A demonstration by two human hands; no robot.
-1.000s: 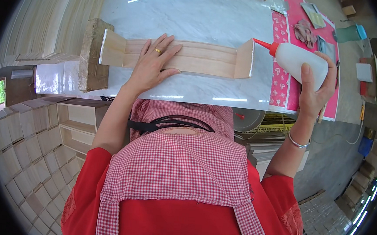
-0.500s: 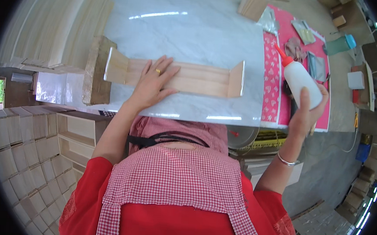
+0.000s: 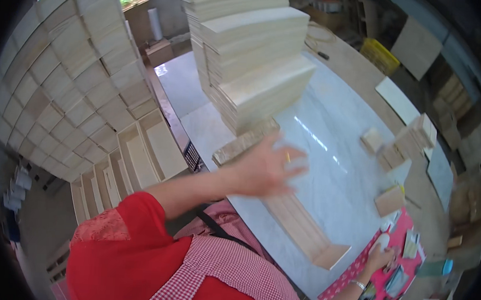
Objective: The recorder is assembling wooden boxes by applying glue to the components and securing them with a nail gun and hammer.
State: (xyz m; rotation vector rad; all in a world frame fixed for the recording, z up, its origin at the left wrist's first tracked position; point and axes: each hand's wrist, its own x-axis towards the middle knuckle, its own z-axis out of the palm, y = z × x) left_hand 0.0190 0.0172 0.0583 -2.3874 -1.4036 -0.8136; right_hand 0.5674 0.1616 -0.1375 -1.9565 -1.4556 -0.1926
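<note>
My left hand (image 3: 275, 166) is in the air over the far-left end of a pale wooden board with upright end pieces (image 3: 302, 229). Its fingers are spread and empty, slightly smeared by motion, with a gold ring on one. The hand hides that end of the board; the near end piece shows. At the right, over a pink patterned cloth (image 3: 344, 280), my right hand (image 3: 380, 259) is closed around a white squeeze bottle (image 3: 382, 242). A worn wooden block (image 3: 246, 142) lies just beyond my left hand.
Tall stacks of thin pale boards (image 3: 258, 56) stand on the marbled table (image 3: 330, 139). Wooden blocks (image 3: 390, 200) sit along its far right side. Stacked wooden boxes (image 3: 60, 93) and open compartments (image 3: 151, 144) fill the left. A yellow crate (image 3: 380, 55) stands farther back.
The view has swung toward the left. My left hand has lifted off the board and reached toward the board stacks. My right hand has lowered the bottle to the pink cloth.
</note>
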